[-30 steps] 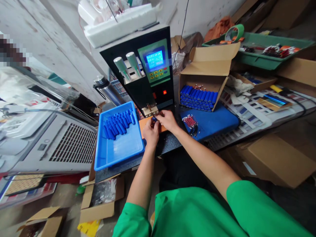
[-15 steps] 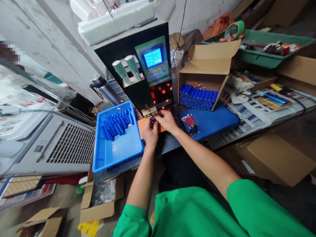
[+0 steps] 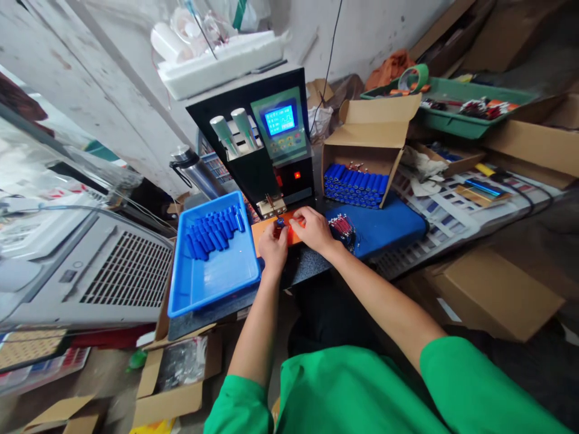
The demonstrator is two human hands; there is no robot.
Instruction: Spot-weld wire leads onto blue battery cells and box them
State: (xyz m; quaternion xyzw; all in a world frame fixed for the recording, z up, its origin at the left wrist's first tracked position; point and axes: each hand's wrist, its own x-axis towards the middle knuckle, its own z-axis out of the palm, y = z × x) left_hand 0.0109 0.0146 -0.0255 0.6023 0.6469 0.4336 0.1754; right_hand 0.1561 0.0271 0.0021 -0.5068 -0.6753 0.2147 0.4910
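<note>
Left hand [image 3: 272,244] and right hand [image 3: 313,228] pinch a small blue cell [image 3: 280,222] over the orange pad [image 3: 266,230] below the welder [image 3: 266,141].

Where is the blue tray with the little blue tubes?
The blue tray sits on the bench left of the person's left hand, beside the black machine and the orange pad.

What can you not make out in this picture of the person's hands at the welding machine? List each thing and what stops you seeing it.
Head view:
- Small blue cell between the left hand and right hand: mostly covered by fingers, so the grip is unclear.
- Orange pad: partly hidden under both hands.
- Machine screen: readout too small to read.
- Cardboard box: its flap hides the rear cells.
- Red-tipped wire bundle: too small to count.
</note>
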